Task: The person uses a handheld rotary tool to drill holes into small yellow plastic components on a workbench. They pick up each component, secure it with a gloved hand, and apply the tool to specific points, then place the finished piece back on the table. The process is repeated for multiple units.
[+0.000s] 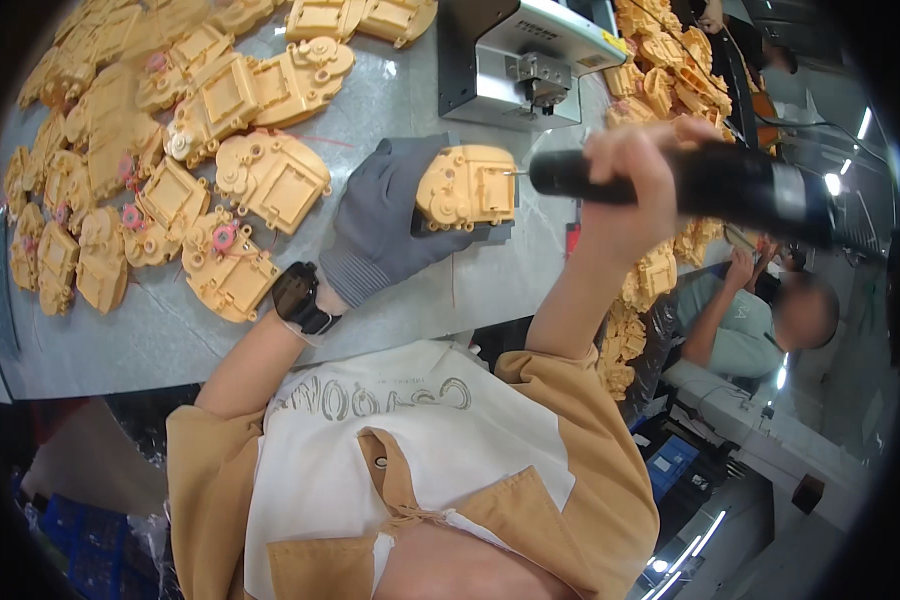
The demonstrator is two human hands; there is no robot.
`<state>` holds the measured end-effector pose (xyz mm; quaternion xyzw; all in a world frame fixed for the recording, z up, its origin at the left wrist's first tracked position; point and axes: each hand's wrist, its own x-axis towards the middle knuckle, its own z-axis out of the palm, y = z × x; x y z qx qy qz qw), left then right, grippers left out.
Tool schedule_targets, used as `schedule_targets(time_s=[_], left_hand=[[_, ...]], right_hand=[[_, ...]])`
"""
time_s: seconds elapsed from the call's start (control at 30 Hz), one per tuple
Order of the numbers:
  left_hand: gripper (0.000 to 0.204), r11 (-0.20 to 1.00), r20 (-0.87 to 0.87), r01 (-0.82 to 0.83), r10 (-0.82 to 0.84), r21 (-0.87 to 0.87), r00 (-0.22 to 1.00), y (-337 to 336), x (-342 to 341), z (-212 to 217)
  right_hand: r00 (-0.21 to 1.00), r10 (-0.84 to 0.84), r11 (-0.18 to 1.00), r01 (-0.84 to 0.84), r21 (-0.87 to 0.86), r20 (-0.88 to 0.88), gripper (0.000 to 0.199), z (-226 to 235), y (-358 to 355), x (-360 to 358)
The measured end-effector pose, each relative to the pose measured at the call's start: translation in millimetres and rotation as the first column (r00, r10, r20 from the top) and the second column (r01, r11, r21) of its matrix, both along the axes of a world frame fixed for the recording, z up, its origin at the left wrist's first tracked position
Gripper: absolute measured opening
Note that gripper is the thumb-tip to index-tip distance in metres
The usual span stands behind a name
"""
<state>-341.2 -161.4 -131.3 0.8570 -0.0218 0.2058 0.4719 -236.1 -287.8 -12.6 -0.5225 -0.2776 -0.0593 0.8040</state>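
My left hand (378, 215), in a grey glove, is wrapped round the left side of a yellow plastic housing (468, 188) with small round bosses and a rectangular recess. The housing rests in a dark fixture (498, 234) on the table. In my right hand (638, 170), which is bare and slightly blurred, lies a black electric screwdriver (740, 188), held level. Its thin bit reaches the right edge of the housing; whether a screw sits at the tip is too small to tell.
Several more yellow housings (275, 180) cover the left of the grey table (390, 345), some with pink round parts (225, 237). A metal screw feeder (540, 70) stands behind the fixture. Another heap of housings (660, 60) lies to the right, where a co-worker (740, 320) sits.
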Motion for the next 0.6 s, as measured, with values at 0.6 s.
schedule_targets(time_s=[0.6], left_hand=[[0.078, 0.993, -0.002, -0.038, 0.038, -0.114, 0.999, 3, 1, 2]], right_hand=[[0.999, 0.032, 0.993, -0.033, -0.110, -0.009, 0.042, -16, 43, -8]])
